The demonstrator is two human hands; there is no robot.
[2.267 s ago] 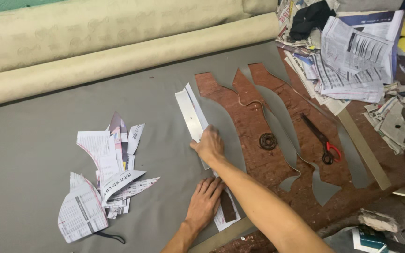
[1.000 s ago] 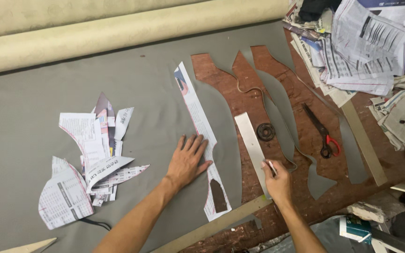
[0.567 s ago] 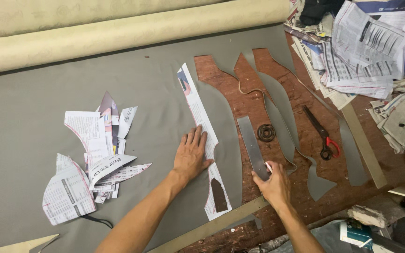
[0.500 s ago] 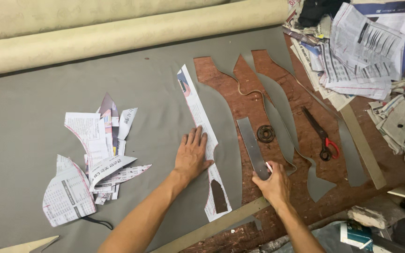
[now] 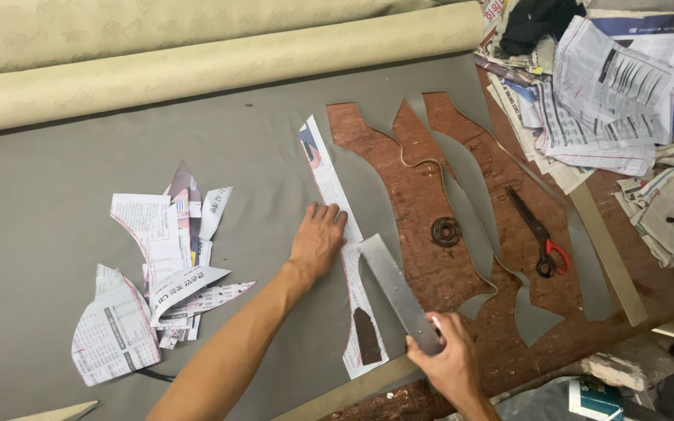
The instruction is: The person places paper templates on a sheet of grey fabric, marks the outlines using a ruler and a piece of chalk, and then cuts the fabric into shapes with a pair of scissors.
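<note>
Hands on pattern work over grey fabric (image 5: 79, 164).
Left hand (image 5: 317, 240), fingers spread flat, presses the long paper pattern strip (image 5: 337, 195) onto the fabric; right hand (image 5: 446, 360) is closed around the lower end of a metal ruler (image 5: 395, 288), lying just beside the strip's right edge.

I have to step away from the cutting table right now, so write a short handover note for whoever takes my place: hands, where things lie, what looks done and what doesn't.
Left hand: flat, palm down, pressing the long newspaper pattern strip onto the grey fabric.
Right hand: gripping the lower end of a metal ruler, which slants up toward the strip's right edge.
Scissors with red handles lie untouched on the bare wooden table, near a small round metal ring.
Done: curved shapes are already cut from the fabric's right part; paper scraps are piled at left.
Left: the fabric under the strip looks uncut.
</note>
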